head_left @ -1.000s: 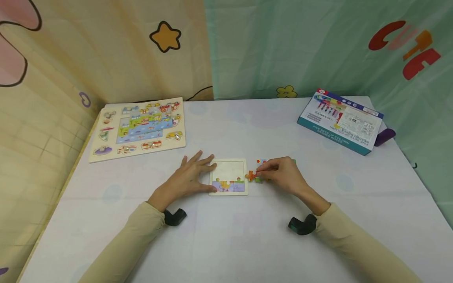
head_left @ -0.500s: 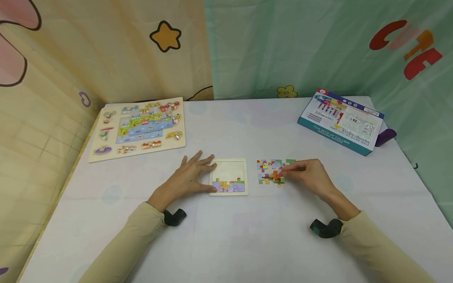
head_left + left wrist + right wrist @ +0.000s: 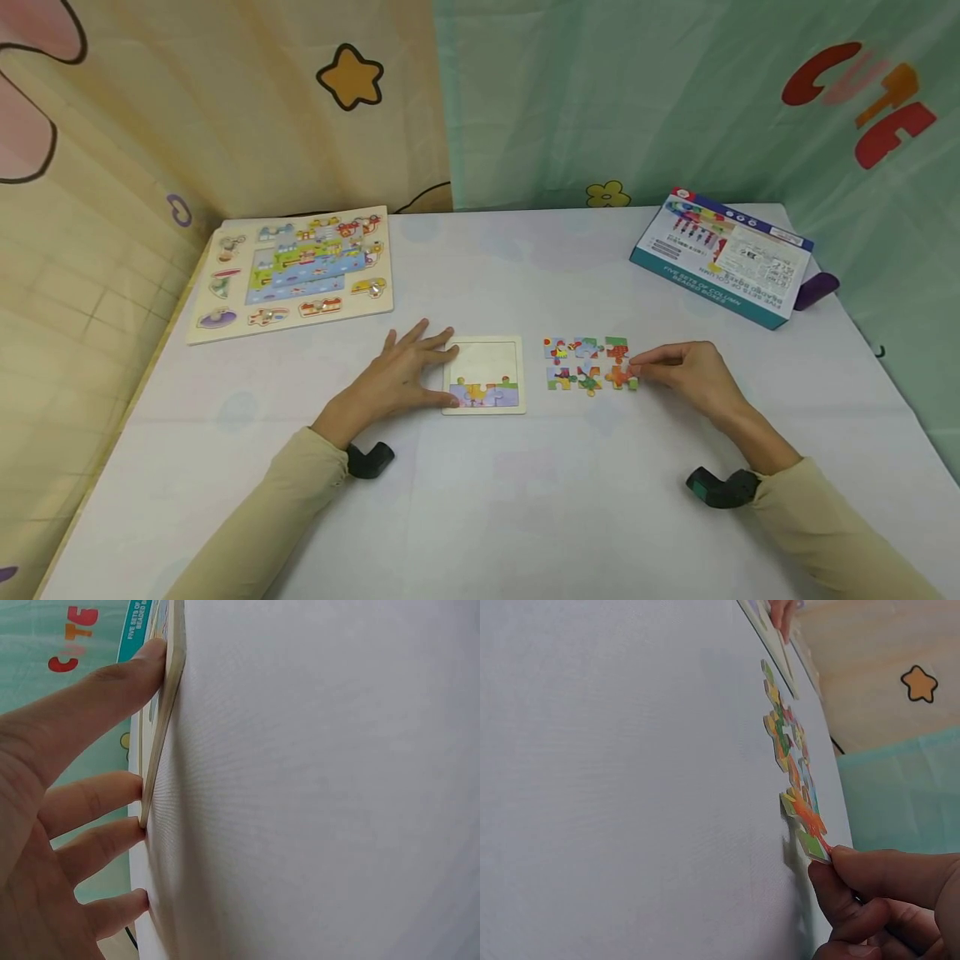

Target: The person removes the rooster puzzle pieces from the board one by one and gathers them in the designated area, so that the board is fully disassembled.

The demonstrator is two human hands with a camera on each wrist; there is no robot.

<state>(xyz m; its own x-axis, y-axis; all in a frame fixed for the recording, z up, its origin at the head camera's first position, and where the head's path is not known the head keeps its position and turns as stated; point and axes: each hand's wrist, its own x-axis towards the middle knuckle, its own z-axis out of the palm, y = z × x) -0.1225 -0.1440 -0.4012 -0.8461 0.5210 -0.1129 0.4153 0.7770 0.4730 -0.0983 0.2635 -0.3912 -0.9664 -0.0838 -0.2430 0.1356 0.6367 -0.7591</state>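
Observation:
My left hand (image 3: 397, 373) lies spread at the left edge of a small wooden puzzle tray (image 3: 486, 360). In the left wrist view its thumb rests on the tray's rim (image 3: 171, 682) and fingertips touch the edge. A joined strip of puzzle pieces (image 3: 483, 395) fills the tray's near side. To the right, my right hand (image 3: 693, 375) pinches an orange puzzle piece (image 3: 619, 377) between thumb and index finger. The right wrist view shows this piece (image 3: 808, 816) raised at a tilt, its shadow below. Several loose pieces (image 3: 587, 348) lie in two rows beside it.
A larger wooden knob puzzle board (image 3: 292, 321), with pictured sheets on it, lies at the back left. At the back right sits a teal and white box (image 3: 720, 258) with a purple object (image 3: 816, 291) beside it. Curtains (image 3: 570, 100) hang behind the white-covered table (image 3: 510, 517).
My right hand has carried the orange piece rightward, away from the tray, past the loose pieces to the right end of their near row. The left hand and tray have stayed still.

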